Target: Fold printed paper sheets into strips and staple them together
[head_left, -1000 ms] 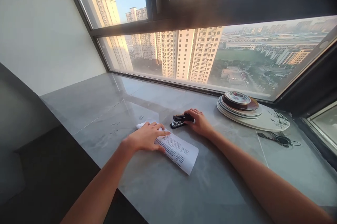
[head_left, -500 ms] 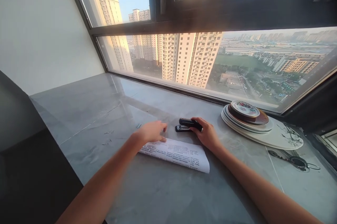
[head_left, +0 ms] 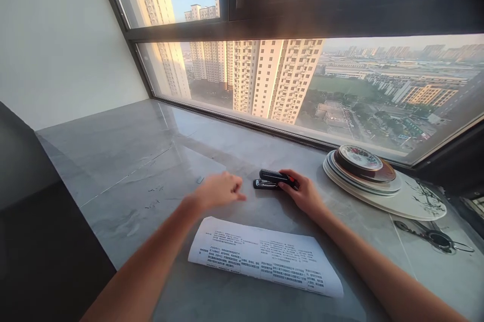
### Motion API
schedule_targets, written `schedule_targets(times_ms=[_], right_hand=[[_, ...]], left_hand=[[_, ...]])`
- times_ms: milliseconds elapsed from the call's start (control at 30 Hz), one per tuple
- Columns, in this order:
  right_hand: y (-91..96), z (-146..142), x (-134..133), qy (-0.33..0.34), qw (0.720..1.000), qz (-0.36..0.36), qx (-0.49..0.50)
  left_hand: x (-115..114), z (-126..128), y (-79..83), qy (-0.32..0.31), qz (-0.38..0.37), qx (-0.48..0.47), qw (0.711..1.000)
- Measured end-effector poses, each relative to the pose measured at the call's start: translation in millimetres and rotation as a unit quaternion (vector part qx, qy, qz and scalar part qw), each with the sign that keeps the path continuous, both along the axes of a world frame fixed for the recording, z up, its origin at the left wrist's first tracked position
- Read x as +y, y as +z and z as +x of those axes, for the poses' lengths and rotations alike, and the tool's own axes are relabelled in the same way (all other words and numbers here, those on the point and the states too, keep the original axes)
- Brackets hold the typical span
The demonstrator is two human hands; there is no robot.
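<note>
A black stapler (head_left: pixel 269 179) lies on the grey marbled surface with its top arm raised a little from the base. My right hand (head_left: pixel 302 191) grips its rear end, thumb on the near side. Just left of the stapler's front, my left hand (head_left: pixel 221 191) hovers with fingers curled together; whether anything small is between them is hidden. Nearer to me rests a folded sheet of printed paper (head_left: pixel 264 256), its edge curling up, with neither hand touching it. A small grey strip (head_left: pixel 200 180), perhaps staples, sits beyond my left wrist.
Several stacked plates (head_left: pixel 359 171) stand at the right by the window (head_left: pixel 242 80), on a large oval platter (head_left: pixel 419 198). A dark object with a ring (head_left: pixel 438 239) lies in front of them. Tiny loose bits (head_left: pixel 153 204) are scattered left of my left hand.
The paper has come away from my left hand, shifted toward me and opened out somewhat. My left hand's fingers have curled in closer to the stapler. My right hand still holds the stapler.
</note>
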State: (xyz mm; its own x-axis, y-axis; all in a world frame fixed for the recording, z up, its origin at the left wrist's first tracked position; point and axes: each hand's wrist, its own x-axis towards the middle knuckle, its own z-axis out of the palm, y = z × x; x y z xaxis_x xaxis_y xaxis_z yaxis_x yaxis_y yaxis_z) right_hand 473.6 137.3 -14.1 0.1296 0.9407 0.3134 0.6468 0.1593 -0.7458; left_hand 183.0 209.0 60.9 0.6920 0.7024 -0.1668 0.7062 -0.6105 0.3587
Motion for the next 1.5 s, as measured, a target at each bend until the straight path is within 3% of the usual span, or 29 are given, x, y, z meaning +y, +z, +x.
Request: schedule_targets(times_ms=[100, 167, 200, 267, 367, 467, 567, 700, 900, 1200, 1400, 1500], right_hand=[[2.5, -3, -2, -0.009, 1.000, 0.012, -0.011], [3.5, -3, -3, -0.037, 0.999, 0.030, -0.023], [3.9, -3, -3, -0.054, 0.998, 0.036, -0.024], [5.0, -3, -4, -0.080, 0.996, 0.040, -0.010], [8.7, -5, -6, -0.085, 0.995, 0.055, 0.008], [12.9, -11, -9, -0.064, 0.992, 0.104, -0.025], [13.4, -15, -10, -0.038, 0.989, 0.132, -0.060], [10.3, -13, -8, -0.066, 0.989, 0.121, -0.051], [11.5, -6, -6, -0.054, 0.997, 0.038, 0.039], [6.7, 0, -3, -0.037, 0.992, -0.013, 0.121], [10.3, -2, -7, -0.020, 0.996, -0.046, 0.076], [14.5, -3, -9, 0.012, 0.996, -0.047, 0.081]], left_hand=[[33, -23, 0.3, 0.185, 0.132, -0.035, 0.973], [40, -26, -1.3, 0.190, 0.126, -0.108, 0.968], [37, -23, -2.1, 0.142, 0.090, -0.150, 0.974], [21, -11, -2.7, -0.021, -0.028, -0.212, 0.977], [-13, 13, -3.0, -0.234, -0.180, -0.236, 0.926], [-34, 27, -7.9, -0.342, -0.218, -0.209, 0.890], [-30, 26, -17.8, -0.396, -0.185, -0.146, 0.888], [-5, 10, -24.8, -0.370, -0.155, -0.108, 0.910], [16, -8, -22.5, -0.311, -0.199, -0.106, 0.923], [13, -6, -22.9, -0.328, -0.216, -0.121, 0.912], [-1, 6, -24.3, -0.366, -0.162, -0.113, 0.909], [-8, 6, -22.6, -0.346, -0.147, -0.102, 0.921]])
